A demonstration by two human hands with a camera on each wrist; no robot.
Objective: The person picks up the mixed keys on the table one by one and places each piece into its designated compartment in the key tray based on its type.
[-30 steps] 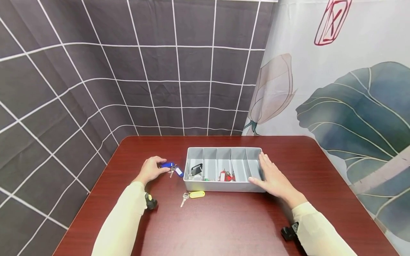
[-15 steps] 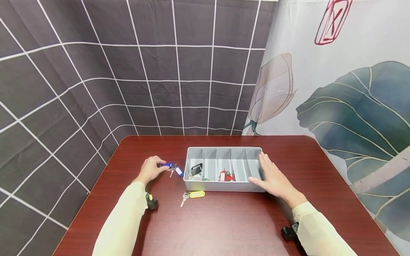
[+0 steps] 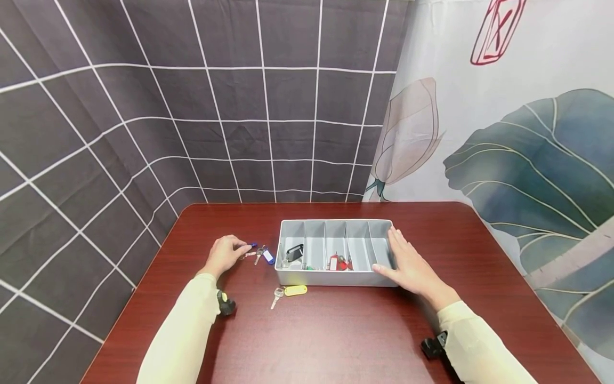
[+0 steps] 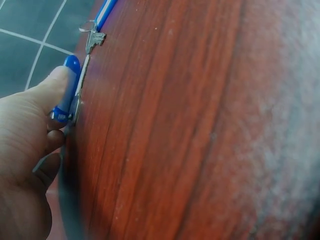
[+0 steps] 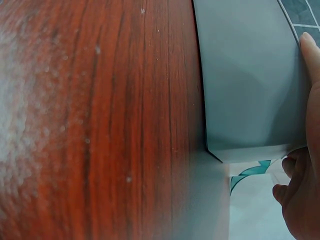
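My left hand [image 3: 224, 256] pinches a blue key tag [image 4: 73, 64] by its side, low over the table left of the tray. A key [image 4: 82, 80] on that tag points away from the hand. Just beyond lies a second blue key tag [image 3: 268, 257], with its own key [image 4: 93, 42] and ring. My right hand [image 3: 410, 266] rests on the right end of the grey divided tray [image 3: 336, 278]; its thumb lies at the front rim and its fingers extend along the end wall.
In the tray sit a black tag [image 3: 295, 253] in the leftmost compartment and red-tagged keys [image 3: 334, 262] in the middle one. A yellow key tag [image 3: 295, 290] with a key [image 3: 277, 297] lies before the tray. Grid-patterned cloth [image 3: 288, 96] hangs behind the table.
The blue tag in my left fingers has tipped up, and its key now shows beside the fingertips. The right hand and tray stay in place.
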